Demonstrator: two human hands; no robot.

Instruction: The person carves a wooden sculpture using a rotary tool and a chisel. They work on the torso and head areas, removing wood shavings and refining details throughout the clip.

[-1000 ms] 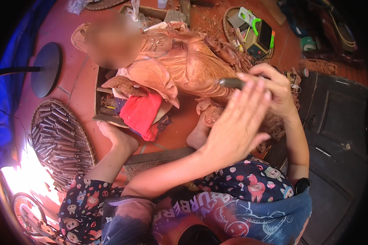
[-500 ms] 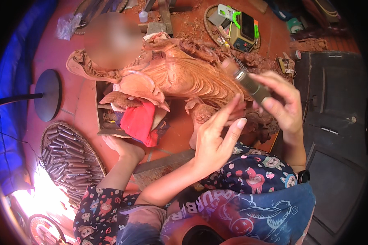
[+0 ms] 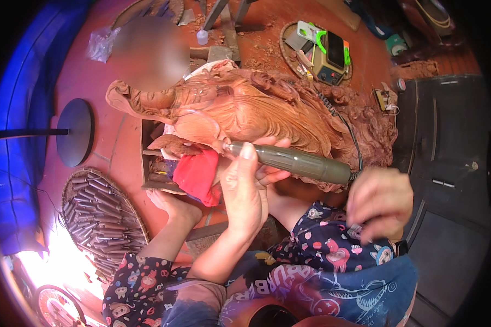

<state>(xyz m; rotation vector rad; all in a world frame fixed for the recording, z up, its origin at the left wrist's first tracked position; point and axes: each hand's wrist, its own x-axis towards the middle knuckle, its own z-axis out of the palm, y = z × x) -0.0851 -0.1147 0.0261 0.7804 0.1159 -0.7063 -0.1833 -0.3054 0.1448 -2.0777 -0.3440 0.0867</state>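
Observation:
An olive-green rotary carving handpiece (image 3: 305, 163) with a metal nose lies across my left hand (image 3: 244, 193), whose thumb and fingers close round its front end. Its black coiled cord (image 3: 350, 125) runs up from the back end over the carving. My right hand (image 3: 381, 204) is apart from the tool, just beyond its cord end; motion smears its fingers, which look curled. Behind the handpiece a carved reddish-brown wooden statue (image 3: 251, 117) of a robed figure lies on its back, head to the left. A red cloth (image 3: 197, 175) hangs beside it, left of my left hand.
A round basket (image 3: 142, 226) of several carving chisels stands at the lower left. A round black stand base (image 3: 75, 132) is above it. At the far right, a tray holds a control box (image 3: 327, 73) with a phone on top. Dark wooden panels (image 3: 463, 125) line the right side.
The handpiece has passed from my right hand to my left and now lies nearly level, nose to the left. My right hand has dropped lower. The whole view has shifted slightly.

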